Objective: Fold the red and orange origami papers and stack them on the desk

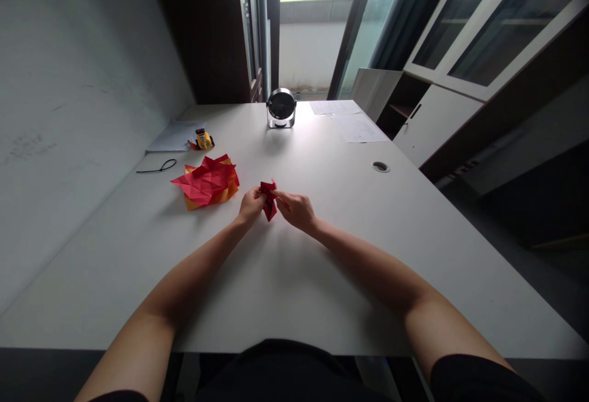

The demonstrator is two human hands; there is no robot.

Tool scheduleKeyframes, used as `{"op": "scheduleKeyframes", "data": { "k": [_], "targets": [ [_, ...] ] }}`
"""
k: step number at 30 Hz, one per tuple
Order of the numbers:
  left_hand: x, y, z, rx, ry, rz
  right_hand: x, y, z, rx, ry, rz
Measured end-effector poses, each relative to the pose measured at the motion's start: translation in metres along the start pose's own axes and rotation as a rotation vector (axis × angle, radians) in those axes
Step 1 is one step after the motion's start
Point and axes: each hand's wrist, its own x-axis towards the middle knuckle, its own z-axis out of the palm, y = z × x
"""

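A small folded piece of red paper (268, 200) is held just above the white table (322, 255), near its middle. My left hand (251, 205) pinches the paper's left side with closed fingers. My right hand (297, 210) grips the right side, fingers closed on it. To the left, beyond my left hand, lies a pile of creased red and orange paper sheets (208, 182).
A small black desk fan (281, 108) stands at the far middle. A yellow toy-like object (203, 139) rests on a grey sheet (177, 136) at far left, with a black cable tie (157, 167) nearby. White papers (354, 122) lie far right, near a round cable hole (380, 167).
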Motion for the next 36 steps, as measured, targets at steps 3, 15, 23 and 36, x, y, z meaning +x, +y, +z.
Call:
{"op": "scheduleKeyframes", "data": {
  "k": [3,15,23,36],
  "targets": [
    [-0.001,0.0,0.002,0.051,-0.01,0.053,0.003,-0.001,-0.001,-0.005,0.04,0.079],
    [-0.002,0.002,0.003,0.071,-0.073,0.068,0.005,-0.002,-0.002,0.019,0.018,0.112],
    [0.002,0.001,-0.002,0.126,0.007,0.095,0.01,0.005,-0.002,0.174,0.116,0.161],
    [0.006,0.01,-0.003,-0.381,-0.067,-0.021,0.02,0.042,0.007,0.765,0.29,0.543]
  ]
}}
